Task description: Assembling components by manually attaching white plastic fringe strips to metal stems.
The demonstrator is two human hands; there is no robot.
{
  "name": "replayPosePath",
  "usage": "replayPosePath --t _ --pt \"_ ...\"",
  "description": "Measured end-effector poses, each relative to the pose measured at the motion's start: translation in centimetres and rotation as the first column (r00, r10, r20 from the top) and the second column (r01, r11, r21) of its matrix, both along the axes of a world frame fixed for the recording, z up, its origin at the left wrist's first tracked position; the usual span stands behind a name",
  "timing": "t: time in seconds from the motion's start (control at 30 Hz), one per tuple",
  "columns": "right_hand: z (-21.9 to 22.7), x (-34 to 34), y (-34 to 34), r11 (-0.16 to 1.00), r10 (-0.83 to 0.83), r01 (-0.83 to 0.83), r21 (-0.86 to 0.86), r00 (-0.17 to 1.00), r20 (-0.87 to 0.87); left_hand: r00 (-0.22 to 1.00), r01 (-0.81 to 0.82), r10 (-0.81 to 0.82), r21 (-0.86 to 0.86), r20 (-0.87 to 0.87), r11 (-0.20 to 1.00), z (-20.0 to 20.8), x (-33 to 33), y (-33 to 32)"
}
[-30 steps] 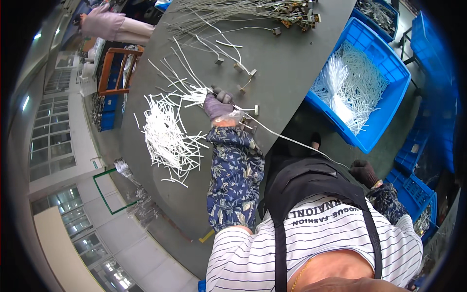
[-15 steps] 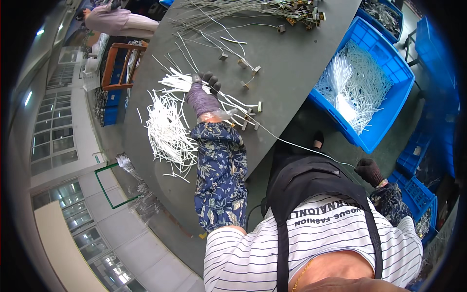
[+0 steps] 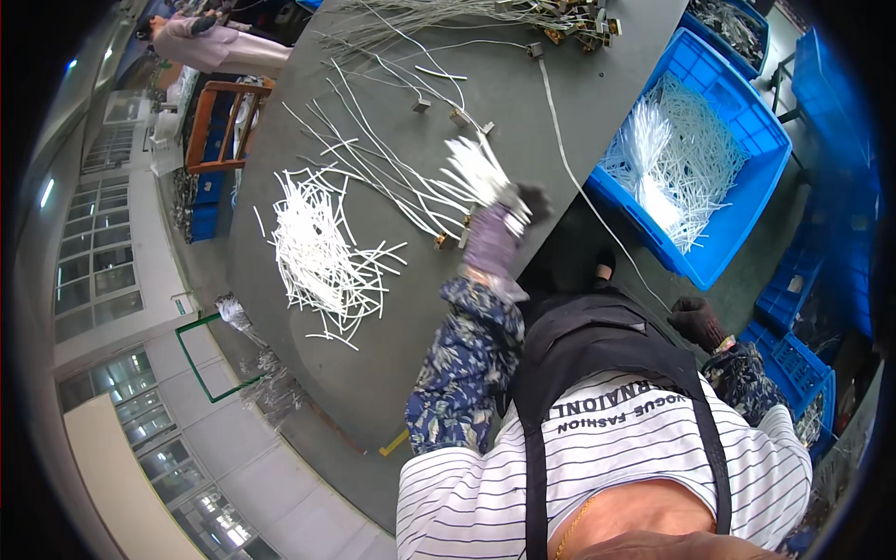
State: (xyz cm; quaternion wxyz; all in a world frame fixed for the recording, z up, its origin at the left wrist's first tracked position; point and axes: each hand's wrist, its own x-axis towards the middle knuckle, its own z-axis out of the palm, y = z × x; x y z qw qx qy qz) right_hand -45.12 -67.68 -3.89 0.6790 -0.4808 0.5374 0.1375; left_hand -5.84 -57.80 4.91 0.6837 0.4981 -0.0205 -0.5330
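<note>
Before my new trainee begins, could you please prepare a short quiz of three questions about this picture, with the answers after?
1. What does the left hand hold?
A) scissors
B) a bunch of white pieces
C) nothing

2. True or false: the large blue crate stands beside the table, not on it.

3. Fill in: the thin wire hangs past the table's edge and runs toward the person's ____ hand.

Key:
1. B
2. True; it is at the table's right side in the view.
3. Right; the right hand is the gloved one low at the picture's right.
</note>
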Motion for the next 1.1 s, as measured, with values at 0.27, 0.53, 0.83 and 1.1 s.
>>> replayPosePath --t 0.27,0.53,0.83,1.1 --pt "5.2 6.4 -0.4 0.995 0.069 -0.065 -0.069 0.996 0.052 0.89 -0.455 0.452 0.128 0.055 0.881 -3.6 1.4 -3.3" --pt "6.5 1.4 -0.4 0.693 0.697 -0.541 -0.477 0.673 0.248 0.81 -0.586 0.523 -0.365 -0.265 0.723 -2.2 10.3 -4.7" --pt "3.0 -1.7 0.0 0.994 0.103 -0.1 0.039 0.992 -0.077 0.712 -0.675 0.695 -0.172 0.101 0.717 2.6 14.4 -3.1" --pt "3.6 -0.9 -0.9 0.991 0.136 -0.136 0.015 0.989 -0.053 0.689 -0.687 0.695 -0.118 0.208 0.717 4.0 15.5 -2.0"
